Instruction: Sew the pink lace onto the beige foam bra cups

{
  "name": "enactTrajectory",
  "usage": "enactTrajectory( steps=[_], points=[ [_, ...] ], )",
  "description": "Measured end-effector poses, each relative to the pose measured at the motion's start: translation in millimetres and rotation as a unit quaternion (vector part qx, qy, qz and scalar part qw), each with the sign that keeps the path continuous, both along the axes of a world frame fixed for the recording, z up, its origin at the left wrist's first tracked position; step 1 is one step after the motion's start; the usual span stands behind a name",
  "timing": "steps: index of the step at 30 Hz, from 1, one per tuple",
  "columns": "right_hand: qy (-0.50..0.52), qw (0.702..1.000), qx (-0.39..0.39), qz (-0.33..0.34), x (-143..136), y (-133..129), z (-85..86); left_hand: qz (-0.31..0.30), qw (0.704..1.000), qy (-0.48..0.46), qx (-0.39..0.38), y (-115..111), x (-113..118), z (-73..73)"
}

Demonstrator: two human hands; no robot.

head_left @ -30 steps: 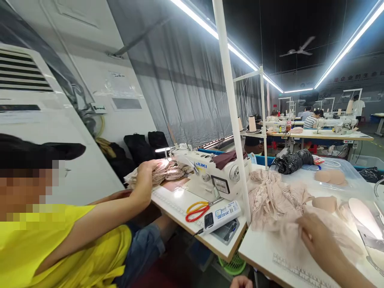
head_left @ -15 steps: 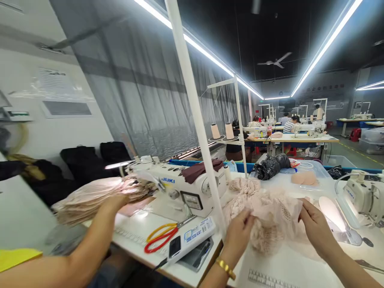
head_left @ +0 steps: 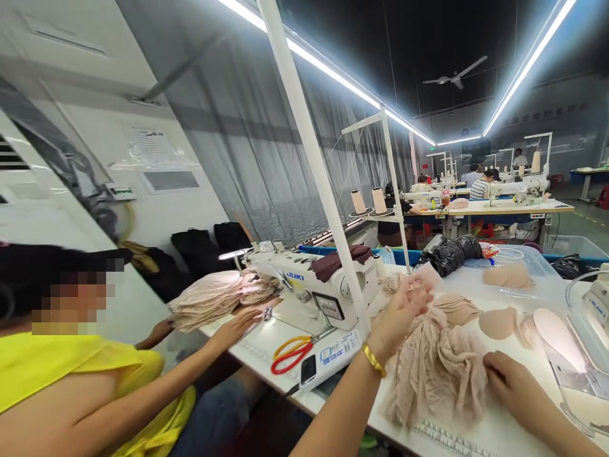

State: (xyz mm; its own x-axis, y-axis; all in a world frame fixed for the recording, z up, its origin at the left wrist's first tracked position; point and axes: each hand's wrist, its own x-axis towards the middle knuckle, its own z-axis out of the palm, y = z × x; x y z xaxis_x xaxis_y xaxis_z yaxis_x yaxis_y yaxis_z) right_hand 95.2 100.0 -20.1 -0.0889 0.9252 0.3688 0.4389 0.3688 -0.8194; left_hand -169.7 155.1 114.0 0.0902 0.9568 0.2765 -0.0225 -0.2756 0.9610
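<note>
A bunched heap of beige lace fabric (head_left: 435,374) lies in folds on the white table in front of me. My left hand (head_left: 409,298), with a gold bracelet at its wrist, is raised over the far end of this heap. Its fingers are smeared by motion, and a blurred bit of sheer pale cloth shows at their tips. At the heap's right edge is my right hand (head_left: 516,384), its fingers curled closed against the lace. Beyond it lie a stack of beige cut pieces (head_left: 455,309) and a rounded beige pad (head_left: 498,322).
A sewing machine (head_left: 309,279) stands left, behind a white pole (head_left: 314,158). Red-handled scissors (head_left: 291,358) and a white boxed device (head_left: 328,362) lie before it. A co-worker in yellow (head_left: 85,387) reaches towards a cloth pile (head_left: 209,298). Another machine (head_left: 597,301) stands right.
The view has swung left, bringing the co-worker in. The lace, stretched between my hands before, now hangs in a heap on the table. My left hand has lifted towards its far end.
</note>
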Motion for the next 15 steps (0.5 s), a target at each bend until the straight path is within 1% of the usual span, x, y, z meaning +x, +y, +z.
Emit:
enactTrajectory(
  steps=[1, 3, 4, 5, 6, 7, 8, 9, 10, 13, 15],
  points=[
    [0.011, 1.000, -0.005, -0.010, 2.0, 1.2, 1.0, 0.008, 1.000, 0.020, -0.001, -8.2, -1.7, -7.7],
    [0.042, 0.998, -0.018, -0.040, 6.8, 3.2, 4.2, 0.040, 0.995, 0.087, -0.002, -26.2, -7.8, -27.8],
    [0.060, 0.996, -0.027, -0.058, 8.7, 3.7, 6.0, 0.056, 0.989, 0.135, -0.004, -34.1, -11.5, -38.1],
    [0.078, 0.994, -0.036, -0.073, 9.9, 4.0, 8.1, 0.059, 0.984, 0.168, -0.012, -40.1, -15.3, -47.1],
    [0.097, 0.990, -0.046, -0.087, 10.4, 4.2, 10.7, 0.057, 0.980, 0.189, -0.019, -43.7, -18.9, -53.4],
    [0.116, 0.987, -0.054, -0.100, 10.2, 4.3, 13.9, 0.054, 0.979, 0.197, -0.023, -44.8, -22.4, -56.2],
    [0.137, 0.982, -0.059, -0.115, 9.4, 4.5, 17.8, 0.054, 0.980, 0.188, -0.024, -43.6, -25.7, -55.0],
    [0.159, 0.977, -0.060, -0.128, 8.1, 4.6, 22.7, 0.063, 0.983, 0.171, -0.017, -40.5, -28.8, -50.1],
    [0.180, 0.972, -0.058, -0.141, 6.4, 4.5, 28.3, 0.080, 0.986, 0.150, -0.005, -36.4, -31.7, -41.9],
    [0.269, 0.946, -0.044, -0.175, 0.1, 1.1, 47.0, 0.134, 0.989, 0.055, 0.037, -24.5, -37.3, -8.1],
    [0.348, 0.921, -0.036, -0.175, -4.4, -4.5, 58.3, 0.153, 0.986, -0.017, 0.059, -19.9, -35.9, 12.6]
  ],
)
